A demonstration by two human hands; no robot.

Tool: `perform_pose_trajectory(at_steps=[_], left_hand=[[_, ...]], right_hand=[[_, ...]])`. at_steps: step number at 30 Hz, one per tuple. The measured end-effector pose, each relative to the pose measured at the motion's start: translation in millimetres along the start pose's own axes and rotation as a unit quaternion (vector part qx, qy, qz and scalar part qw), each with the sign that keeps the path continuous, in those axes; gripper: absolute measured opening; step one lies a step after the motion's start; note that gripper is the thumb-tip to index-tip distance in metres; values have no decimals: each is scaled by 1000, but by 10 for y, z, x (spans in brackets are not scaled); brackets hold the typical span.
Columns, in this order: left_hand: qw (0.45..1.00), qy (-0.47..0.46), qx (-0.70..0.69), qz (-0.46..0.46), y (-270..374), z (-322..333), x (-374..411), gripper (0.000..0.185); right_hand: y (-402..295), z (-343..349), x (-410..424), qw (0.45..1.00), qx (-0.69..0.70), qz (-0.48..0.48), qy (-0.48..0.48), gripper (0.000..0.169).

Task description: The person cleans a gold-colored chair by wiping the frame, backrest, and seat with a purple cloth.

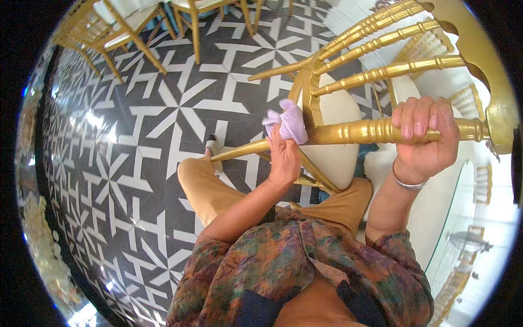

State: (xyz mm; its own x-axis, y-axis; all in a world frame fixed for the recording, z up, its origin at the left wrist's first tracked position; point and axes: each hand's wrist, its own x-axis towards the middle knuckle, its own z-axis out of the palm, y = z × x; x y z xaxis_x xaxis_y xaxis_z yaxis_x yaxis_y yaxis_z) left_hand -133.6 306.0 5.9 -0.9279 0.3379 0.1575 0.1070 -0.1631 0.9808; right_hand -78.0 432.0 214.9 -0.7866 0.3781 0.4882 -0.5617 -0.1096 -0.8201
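Tilted across my lap is a gold-painted chair [351, 133], its turned back spindles and scalloped top rail [474, 49] to the right and tapered legs to the left. My right hand [427, 135] is wrapped around the ringed back post near the top rail. In my left hand [286, 157] is a lilac cloth [293, 124], pressed around the same post where it runs down into the rear leg. The chair's cream seat [333, 110] shows behind the post. Part of the seat frame is hidden by my left hand and the post.
More gold chairs [139, 34] with pale seats stand at the upper left. A glass-edged white table [445, 220] lies along my right side, with further gold chair backs [484, 184] beyond it. Black-and-white patterned tiles [179, 106] cover the floor.
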Motion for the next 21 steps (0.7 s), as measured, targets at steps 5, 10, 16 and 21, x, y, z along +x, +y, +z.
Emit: perform_pose_trajectory(at_steps=[5,10,16,21], left_hand=[[979,-95,118,140,237,312,163,56],[941,-156,124,273,578,508,81,63],[889,-202,63,406,1148,786,244,68],[834,-305,-5,460,1799,1085,493,79]], right_hand=[[-37,-261,-96,998,17,-56,13,23],[49,-285,-79,935,-140,-253,205,54],[21,-82,-109,947,-75,-232,211,96],[23,-100,-206,953,130,-210,176,89]])
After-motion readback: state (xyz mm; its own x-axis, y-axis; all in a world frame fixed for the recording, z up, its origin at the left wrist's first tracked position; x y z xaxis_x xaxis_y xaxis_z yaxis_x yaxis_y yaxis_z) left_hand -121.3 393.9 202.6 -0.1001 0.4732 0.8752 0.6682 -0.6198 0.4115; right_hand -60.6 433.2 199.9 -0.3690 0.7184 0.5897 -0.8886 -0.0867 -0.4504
